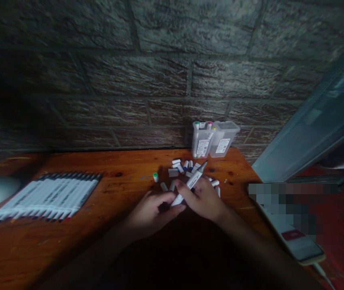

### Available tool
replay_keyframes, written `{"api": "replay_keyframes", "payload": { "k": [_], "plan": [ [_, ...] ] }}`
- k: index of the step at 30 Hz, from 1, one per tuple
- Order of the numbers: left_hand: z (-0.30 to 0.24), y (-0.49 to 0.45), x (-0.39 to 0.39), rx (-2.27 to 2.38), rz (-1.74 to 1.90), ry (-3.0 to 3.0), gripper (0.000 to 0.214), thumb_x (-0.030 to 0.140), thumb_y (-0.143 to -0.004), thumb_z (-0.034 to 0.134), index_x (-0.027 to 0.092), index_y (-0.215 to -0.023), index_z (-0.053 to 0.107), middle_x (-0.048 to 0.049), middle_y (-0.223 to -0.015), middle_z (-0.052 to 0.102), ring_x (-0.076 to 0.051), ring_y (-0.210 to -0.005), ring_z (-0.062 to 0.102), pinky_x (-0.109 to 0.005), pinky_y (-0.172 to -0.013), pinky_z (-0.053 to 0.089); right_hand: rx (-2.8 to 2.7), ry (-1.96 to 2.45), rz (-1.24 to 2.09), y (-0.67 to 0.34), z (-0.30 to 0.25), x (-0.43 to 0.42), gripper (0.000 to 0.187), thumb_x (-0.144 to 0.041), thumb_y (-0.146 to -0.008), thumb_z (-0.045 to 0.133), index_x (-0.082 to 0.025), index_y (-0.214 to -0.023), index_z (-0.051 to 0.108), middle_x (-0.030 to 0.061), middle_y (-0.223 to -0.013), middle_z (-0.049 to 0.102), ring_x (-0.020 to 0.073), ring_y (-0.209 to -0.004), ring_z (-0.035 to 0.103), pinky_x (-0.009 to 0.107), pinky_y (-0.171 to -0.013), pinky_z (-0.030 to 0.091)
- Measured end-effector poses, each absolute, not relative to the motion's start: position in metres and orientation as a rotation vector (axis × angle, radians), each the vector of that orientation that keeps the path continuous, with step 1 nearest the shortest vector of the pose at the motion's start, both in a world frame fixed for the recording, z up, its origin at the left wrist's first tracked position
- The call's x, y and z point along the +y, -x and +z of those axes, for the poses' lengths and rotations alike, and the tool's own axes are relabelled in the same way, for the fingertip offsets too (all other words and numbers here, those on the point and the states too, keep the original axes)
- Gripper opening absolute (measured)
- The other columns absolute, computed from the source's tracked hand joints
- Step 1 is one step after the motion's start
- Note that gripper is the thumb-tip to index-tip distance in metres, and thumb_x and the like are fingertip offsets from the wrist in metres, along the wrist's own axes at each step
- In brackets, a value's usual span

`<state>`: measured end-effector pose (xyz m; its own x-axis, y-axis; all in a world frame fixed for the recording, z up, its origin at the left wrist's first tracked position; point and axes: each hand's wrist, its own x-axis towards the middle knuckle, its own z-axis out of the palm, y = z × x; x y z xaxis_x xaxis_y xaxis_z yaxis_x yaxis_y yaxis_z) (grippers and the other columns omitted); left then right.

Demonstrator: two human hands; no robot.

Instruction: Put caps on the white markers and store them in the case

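Head view: a white marker (189, 183) held by both hands just above the tabletop (114, 197), near its back edge and right of the middle.

**Grip.** The left hand (152, 211) has its grip pinched shut on the marker's near end. The right hand (205, 198) has its grip closed round the middle of the barrel. Whether the near end carries a cap cannot be told, as the fingers hide it.

**Orientation.** The long axis runs diagonally, from the near left to the far right. The free end, a bare grey nib, points up and away towards the two clear cases (214, 139) standing at the back edge against the brick wall (129, 80). The barrel lies at a shallow tilt, neither flat nor upright.

**Surroundings.** Loose caps (178, 166) lie scattered under and beyond the hands, with one green-ended cap (155, 177) set a little to the left. A row of markers (48, 195) lies side by side towards the left edge, well apart. A phone (299, 241) rests at the right edge.

**Risks (judged).**
- The uncovered nib could touch skin or wood and leave ink.
- A slip between the two grips would probably drop the marker onto the caps and send them rolling towards the right edge.
- In this dim light a cap of the wrong colour could easily be picked up.
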<state>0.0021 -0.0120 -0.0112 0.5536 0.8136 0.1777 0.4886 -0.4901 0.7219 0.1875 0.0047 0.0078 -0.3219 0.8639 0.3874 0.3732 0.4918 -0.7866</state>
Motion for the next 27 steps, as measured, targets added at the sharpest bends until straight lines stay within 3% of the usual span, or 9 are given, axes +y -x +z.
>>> {"api": "replay_keyframes", "payload": {
  "k": [27],
  "plan": [
    [-0.0084, -0.0034, -0.0124, 0.991, 0.647, -2.299, 0.028, 0.036, -0.095, 0.055, 0.016, -0.078, 0.064, 0.0021, -0.067, 0.061, -0.01, -0.06, 0.052, -0.022, -0.057, 0.036, -2.003, 1.055, 0.708, -0.1886, 0.0115, 0.0043, 0.035, -0.03, -0.094, 0.051, -0.02, -0.06, 0.048, -0.0015, -0.06, 0.058, 0.013, -0.063, 0.058, 0.025, -0.062, 0.039]
  ]
}}
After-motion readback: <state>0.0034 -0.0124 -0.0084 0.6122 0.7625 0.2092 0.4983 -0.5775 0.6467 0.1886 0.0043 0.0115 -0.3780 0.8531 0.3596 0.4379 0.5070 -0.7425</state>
